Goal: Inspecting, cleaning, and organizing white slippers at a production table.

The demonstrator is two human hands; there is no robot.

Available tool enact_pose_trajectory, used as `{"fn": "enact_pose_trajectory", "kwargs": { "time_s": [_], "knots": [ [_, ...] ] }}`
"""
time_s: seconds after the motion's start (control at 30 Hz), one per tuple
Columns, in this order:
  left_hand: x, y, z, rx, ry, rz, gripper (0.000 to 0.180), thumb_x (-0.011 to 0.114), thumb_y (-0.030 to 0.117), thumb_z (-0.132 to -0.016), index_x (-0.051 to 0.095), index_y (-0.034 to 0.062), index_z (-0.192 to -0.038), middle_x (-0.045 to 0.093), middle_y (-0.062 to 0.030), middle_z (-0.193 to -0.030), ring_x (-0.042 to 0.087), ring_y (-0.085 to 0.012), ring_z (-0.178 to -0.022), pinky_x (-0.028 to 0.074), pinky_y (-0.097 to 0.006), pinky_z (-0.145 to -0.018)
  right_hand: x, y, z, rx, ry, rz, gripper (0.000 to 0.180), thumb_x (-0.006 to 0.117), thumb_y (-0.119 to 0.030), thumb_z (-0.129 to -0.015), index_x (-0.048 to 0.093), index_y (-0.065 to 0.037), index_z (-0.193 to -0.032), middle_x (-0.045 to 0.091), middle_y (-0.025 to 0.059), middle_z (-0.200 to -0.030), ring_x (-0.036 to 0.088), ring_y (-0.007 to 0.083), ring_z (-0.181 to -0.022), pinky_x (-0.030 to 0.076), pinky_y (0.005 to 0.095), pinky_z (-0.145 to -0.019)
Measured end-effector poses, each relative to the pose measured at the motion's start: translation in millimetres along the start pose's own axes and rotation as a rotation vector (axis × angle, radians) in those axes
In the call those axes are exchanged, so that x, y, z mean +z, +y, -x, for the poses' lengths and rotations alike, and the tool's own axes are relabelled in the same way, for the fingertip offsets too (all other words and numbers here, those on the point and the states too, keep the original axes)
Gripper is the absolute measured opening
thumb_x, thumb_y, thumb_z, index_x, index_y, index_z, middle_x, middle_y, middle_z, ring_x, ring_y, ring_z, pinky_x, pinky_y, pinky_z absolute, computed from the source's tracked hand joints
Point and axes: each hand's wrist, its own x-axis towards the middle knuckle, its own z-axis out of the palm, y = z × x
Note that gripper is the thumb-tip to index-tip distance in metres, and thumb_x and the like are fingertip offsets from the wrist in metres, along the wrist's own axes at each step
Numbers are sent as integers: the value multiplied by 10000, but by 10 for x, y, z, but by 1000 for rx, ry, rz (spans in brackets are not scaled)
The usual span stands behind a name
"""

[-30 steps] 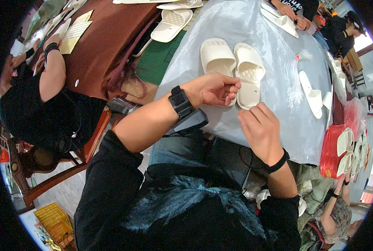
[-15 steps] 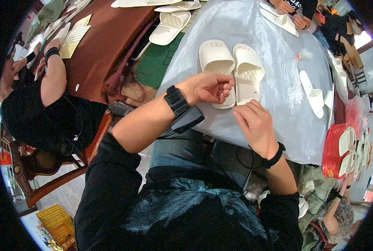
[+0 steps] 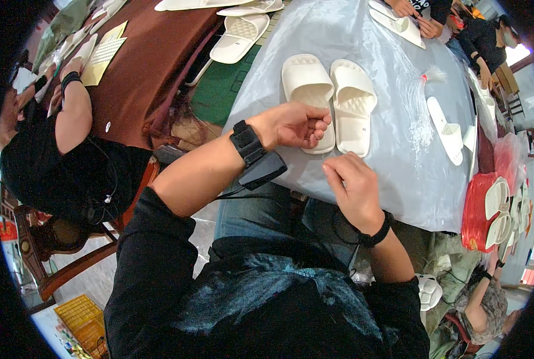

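Head view: left hand (image 3: 301,125) and right hand (image 3: 357,185) apart, fingers curled; we cannot tell if gripping. White slippers (image 3: 354,102) lie paired, presumably for easy reach.

A bare strip of counter (image 3: 393,161) lies between the right slipper (image 3: 353,128) and the threads (image 3: 421,131), open from the near edge upward; beyond the threads a lone slipper (image 3: 448,133) stands in the way. Left of the left slipper (image 3: 306,76) there is also room, but the left forearm (image 3: 204,179) and its wrist box (image 3: 262,171) bar entry from the near side. The left hand (image 3: 306,127) hangs over the left slipper's near end. Only a small gap parts it from the right hand (image 3: 355,184). At the far end, a co-worker's hand (image 3: 428,27) and another slipper (image 3: 397,25) block passage
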Motion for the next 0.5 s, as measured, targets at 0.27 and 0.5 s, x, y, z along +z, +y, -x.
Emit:
{"fn": "enact_pose_trajectory", "kwargs": {
  "time_s": [0.27,0.5],
  "knots": [
    [-16,37,-26,-16,9,-12,273,522,301,-991,595,65,-875,563,22,-655,550,-111,-597,451,-234,-562,55,56,-5,40,34,-27,54,645,-76,-840,621,-28,-848,613,131,-777,582,329,-746,473,414,-648],
    [138,88,158,156,44,-268,423,512,408,-981,625,13,-1079,637,-29,-706,605,-134,-636,466,-235,-577,-181,469,-453,53,-27,145,122,598,-149,-874,606,-37,-825,616,159,-799,582,364,-781,466,447,-663]
  ]
}}
